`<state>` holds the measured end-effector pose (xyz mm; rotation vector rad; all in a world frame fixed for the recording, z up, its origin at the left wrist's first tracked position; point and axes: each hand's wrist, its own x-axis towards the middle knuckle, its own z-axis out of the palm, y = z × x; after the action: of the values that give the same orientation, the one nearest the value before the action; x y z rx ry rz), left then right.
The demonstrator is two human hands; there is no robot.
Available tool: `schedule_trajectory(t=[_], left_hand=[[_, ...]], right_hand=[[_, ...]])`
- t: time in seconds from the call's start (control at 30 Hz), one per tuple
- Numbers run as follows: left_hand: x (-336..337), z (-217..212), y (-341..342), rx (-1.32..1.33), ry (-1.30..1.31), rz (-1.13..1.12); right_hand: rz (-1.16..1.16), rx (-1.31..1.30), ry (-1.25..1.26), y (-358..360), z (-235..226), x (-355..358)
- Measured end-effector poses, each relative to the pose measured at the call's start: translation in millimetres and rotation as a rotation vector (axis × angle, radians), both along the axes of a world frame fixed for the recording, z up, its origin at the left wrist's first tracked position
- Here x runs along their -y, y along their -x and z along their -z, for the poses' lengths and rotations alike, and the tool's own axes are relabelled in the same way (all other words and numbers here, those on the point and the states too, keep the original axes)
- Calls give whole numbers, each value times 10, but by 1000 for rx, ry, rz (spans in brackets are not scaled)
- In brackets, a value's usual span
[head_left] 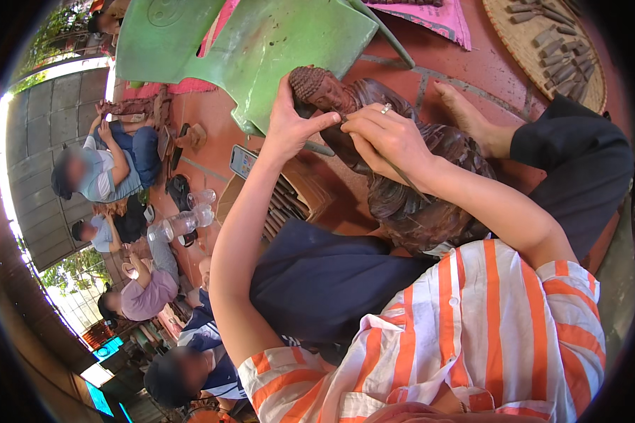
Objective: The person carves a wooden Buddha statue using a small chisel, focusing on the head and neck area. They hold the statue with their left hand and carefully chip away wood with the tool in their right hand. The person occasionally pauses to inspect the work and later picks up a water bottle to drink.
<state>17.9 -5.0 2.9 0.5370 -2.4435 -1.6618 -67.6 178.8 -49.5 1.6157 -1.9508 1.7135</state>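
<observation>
A dark brown carved wooden Buddha statue (430,190) leans across my lap, its curled-hair head toward the green chair. My left hand (289,127) cups the back of the statue's head, with the thumb stretched toward its chin. In my right hand (388,134), which wears a ring, a thin rod-like carving tool (408,180) is pinched. The tool's tip is close to the statue's chin and neck, between my two hands; whether it touches the wood I cannot tell.
A green plastic chair (275,49) stands just beyond the statue. Left of my knee are a phone (243,161) and a cardboard box (319,194) of tool handles. A woven tray (525,53) holds several tools at far right. Water bottles (183,222) and seated people (113,169) are at left.
</observation>
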Motion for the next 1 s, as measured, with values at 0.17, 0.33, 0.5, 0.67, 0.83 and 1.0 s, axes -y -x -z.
schedule_trajectory(t=[0.17, 0.33, 0.5, 0.67, 0.83, 1.0], left_hand=[[139, 13, -46, -39, -128, 11], [19, -46, 8, 56, -30, -11], [112, -46, -15, 17, -154, 17], [65, -4, -12, 19, -84, 3], [109, -49, -19, 28, -166, 33], [41, -16, 4, 26, -108, -9]], right_hand=[[-11, -26, -17, -16, -127, 66], [-30, 23, 9, 42, 25, 22], [-31, 53, 37, -7, -129, 56], [-40, 79, 25, 34, -19, 44], [-44, 124, 23, 17, -113, 46], [-68, 160, 12, 61, -69, 24]])
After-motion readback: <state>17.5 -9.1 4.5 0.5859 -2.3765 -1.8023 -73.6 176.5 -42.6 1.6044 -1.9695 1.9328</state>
